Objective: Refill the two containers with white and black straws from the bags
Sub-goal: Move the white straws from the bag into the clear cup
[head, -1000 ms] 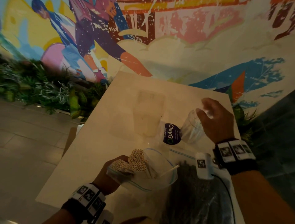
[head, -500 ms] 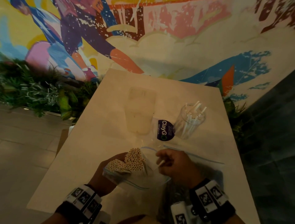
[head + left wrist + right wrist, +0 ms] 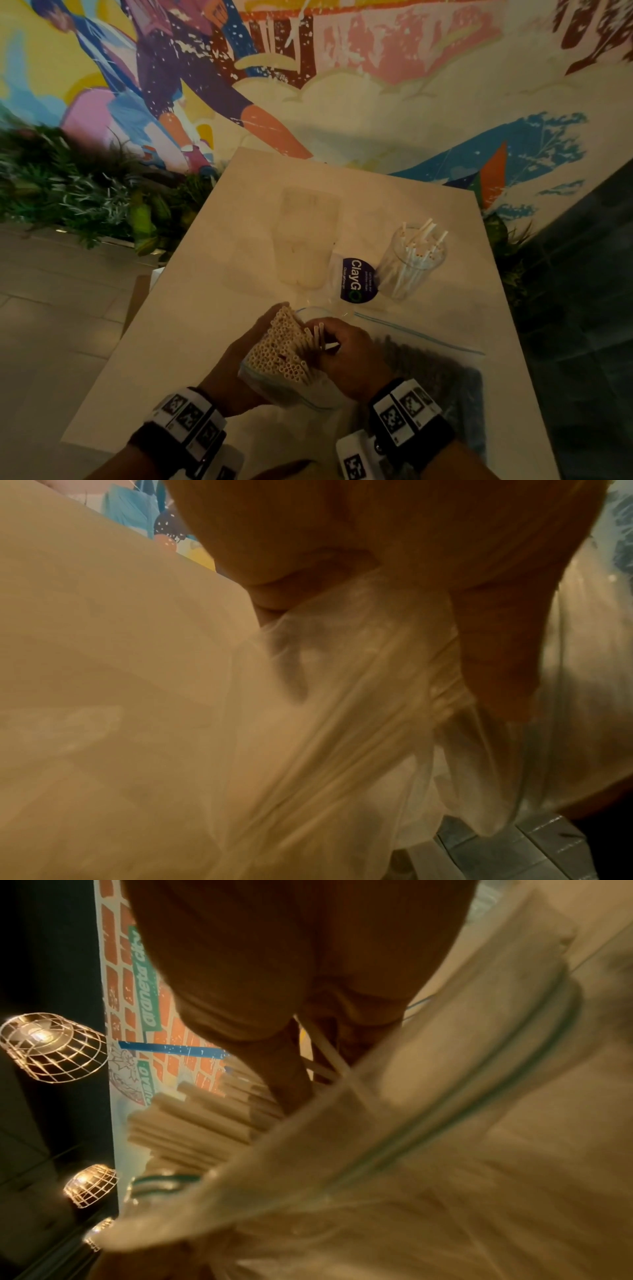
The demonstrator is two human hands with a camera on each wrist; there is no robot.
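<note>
My left hand (image 3: pixel 236 370) grips a clear zip bag (image 3: pixel 291 394) holding a thick bundle of white straws (image 3: pixel 281 353), open ends up, near the table's front. My right hand (image 3: pixel 346 353) reaches into the bag's mouth and pinches a few white straws (image 3: pixel 317 334) at the bundle's right side. In the right wrist view the fingers (image 3: pixel 291 1085) close on thin straws (image 3: pixel 325 1053) above the bag's zip edge (image 3: pixel 462 1104). A clear glass container (image 3: pixel 412 263) at the right holds several white straws. A bag of black straws (image 3: pixel 431 373) lies flat under my right wrist.
A frosted empty container (image 3: pixel 308 236) stands mid-table, with a round dark ClayGo sticker (image 3: pixel 358 279) beside it. The pale table (image 3: pixel 191 325) ends at the mural wall; plants line the left and right sides. Floor tiles lie to the left.
My right hand left the glass container, where white straws now stand, and came back to the bag, taking hold of a few straws. The left hand kept hold of the bag.
</note>
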